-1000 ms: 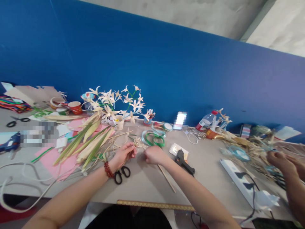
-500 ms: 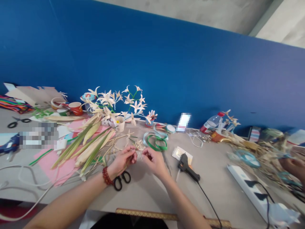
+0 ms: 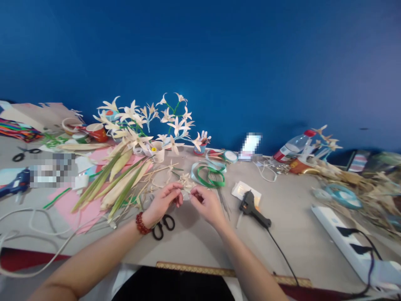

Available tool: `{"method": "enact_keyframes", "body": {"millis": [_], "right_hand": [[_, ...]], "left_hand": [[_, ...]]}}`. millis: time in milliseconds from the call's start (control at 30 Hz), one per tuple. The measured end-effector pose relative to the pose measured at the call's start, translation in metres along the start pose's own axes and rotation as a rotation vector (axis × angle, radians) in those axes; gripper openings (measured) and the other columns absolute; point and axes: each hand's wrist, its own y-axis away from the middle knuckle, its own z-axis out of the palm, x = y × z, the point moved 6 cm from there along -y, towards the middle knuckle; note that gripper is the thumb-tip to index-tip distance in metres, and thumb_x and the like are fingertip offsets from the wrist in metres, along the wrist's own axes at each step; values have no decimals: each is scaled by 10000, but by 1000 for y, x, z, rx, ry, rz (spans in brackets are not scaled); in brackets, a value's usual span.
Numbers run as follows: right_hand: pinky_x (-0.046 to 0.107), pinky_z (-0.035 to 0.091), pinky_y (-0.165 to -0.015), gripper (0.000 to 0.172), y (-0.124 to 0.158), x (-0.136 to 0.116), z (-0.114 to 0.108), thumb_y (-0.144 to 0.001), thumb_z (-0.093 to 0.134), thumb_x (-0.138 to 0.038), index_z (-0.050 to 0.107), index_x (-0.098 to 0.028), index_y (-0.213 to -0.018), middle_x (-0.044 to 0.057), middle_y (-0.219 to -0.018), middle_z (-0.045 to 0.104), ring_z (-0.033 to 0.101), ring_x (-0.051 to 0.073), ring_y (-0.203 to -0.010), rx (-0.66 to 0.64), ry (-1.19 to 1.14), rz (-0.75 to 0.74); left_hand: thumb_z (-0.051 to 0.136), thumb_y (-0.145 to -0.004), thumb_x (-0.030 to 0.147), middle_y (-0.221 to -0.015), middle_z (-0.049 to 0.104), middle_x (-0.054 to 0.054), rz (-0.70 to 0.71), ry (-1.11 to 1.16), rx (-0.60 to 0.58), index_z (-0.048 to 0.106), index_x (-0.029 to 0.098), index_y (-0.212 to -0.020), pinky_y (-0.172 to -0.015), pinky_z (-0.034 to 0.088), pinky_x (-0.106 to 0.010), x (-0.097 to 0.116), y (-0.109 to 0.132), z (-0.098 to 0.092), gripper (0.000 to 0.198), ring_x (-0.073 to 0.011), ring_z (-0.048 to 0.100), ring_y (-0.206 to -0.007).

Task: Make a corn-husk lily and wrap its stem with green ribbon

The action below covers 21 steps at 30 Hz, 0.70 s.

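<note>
My left hand (image 3: pixel 163 203), with a red bead bracelet (image 3: pixel 142 223) on its wrist, is closed in a pinch at the middle of the table. Facing it a short gap away, my right hand (image 3: pixel 209 205) has thumb and fingers pressed together. Something small and pale shows faintly between the fingertips; its kind is too blurred to tell. Just beyond the hands lie pale husk flower pieces (image 3: pixel 188 182) and loops of green ribbon (image 3: pixel 212 177). Black-handled scissors (image 3: pixel 158 230) lie partly under my left wrist.
Corn husks (image 3: pixel 120 190) lie on pink paper at left. Husk flowers (image 3: pixel 177 125) stand in cups along the blue wall. To the right are a black glue gun (image 3: pixel 254 212) with its cord, a white power strip (image 3: pixel 336 240), a plastic bottle (image 3: pixel 291 147) and blue ribbon (image 3: pixel 344 196).
The view has tipped and shifted a little. Both hands stay close together, fingertips still pinched. Another person's hand at the right edge is out of view now.
</note>
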Motion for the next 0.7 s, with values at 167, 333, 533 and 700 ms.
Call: {"method": "enact_keyframes", "body": {"millis": [167, 333, 533, 700], "right_hand": [[193, 323, -488, 65, 1, 2, 0, -809, 540, -183, 596, -182, -776, -54, -572, 507, 435, 97, -488, -4, -31, 2], [187, 323, -461, 74, 4, 7, 8, -820, 506, -188, 570, -192, -783, -49, -579, 523, 465, 102, -490, -12, -107, 38], [185, 399, -505, 89, 12, 12, 25, -857, 442, -152, 508, -212, -851, -54, -581, 564, 540, 111, -515, -107, -257, 79], [206, 416, -548, 121, 17, 1, 31, -939, 449, -277, 504, -209, -856, -26, -639, 601, 540, 119, -555, -132, -259, -8]], "left_hand": [[595, -884, 353, -656, 635, -1, 62, -146, -1, 613, 173, -995, -568, 447, -256, 2, 1, -3, 212, -136, 574, -589], [625, -865, 326, -722, 651, -4, 99, -213, 41, 632, 172, -957, -571, 429, -251, 6, 2, -2, 180, -111, 553, -544], [669, -824, 278, -711, 636, 4, 138, -226, 109, 655, 181, -886, -612, 447, -256, 9, 6, -1, 116, -122, 556, -581], [674, -813, 269, -867, 636, -36, 189, -233, 119, 675, 176, -835, -660, 483, -268, 14, 11, 3, 96, -151, 576, -698]]}}
